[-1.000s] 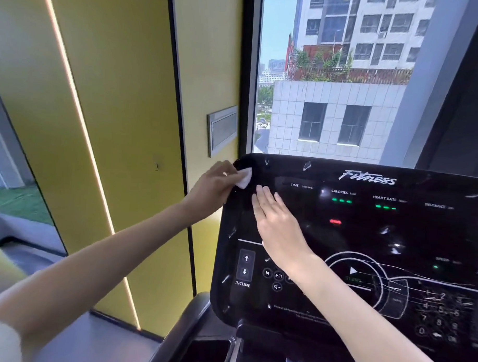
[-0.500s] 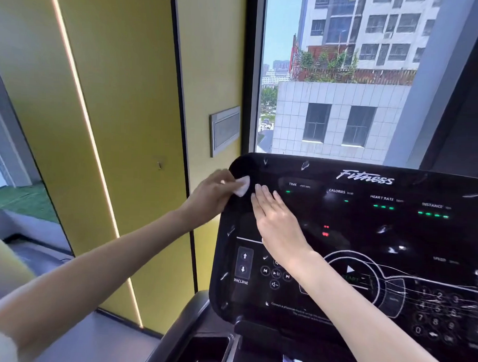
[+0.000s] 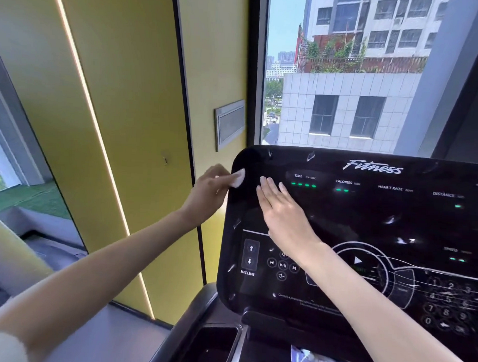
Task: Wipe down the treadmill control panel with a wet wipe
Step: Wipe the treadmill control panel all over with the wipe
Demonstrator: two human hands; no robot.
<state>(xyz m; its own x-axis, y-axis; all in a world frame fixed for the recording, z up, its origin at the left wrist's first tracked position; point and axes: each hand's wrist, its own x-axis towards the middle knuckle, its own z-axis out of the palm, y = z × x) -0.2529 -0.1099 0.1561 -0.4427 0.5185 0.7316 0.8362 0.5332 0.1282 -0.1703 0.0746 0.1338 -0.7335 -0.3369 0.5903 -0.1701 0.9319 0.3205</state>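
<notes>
Left to right. My left hand (image 3: pixel 209 192) pinches a small white folded wet wipe (image 3: pixel 238 178) between thumb and fingertips and presses it to the upper left corner of the glossy black treadmill control panel (image 3: pixel 366 220), right at its rim. My right hand (image 3: pixel 283 212) lies flat on the panel just beside the wipe, fingers straight and released, grasping nothing. Pale flecks and streaks show across the panel's centre, right side and lower left edge. I judge the wiping to be at its start: only the top left corner is covered, and the displays, keypad and lower edge are left.
</notes>
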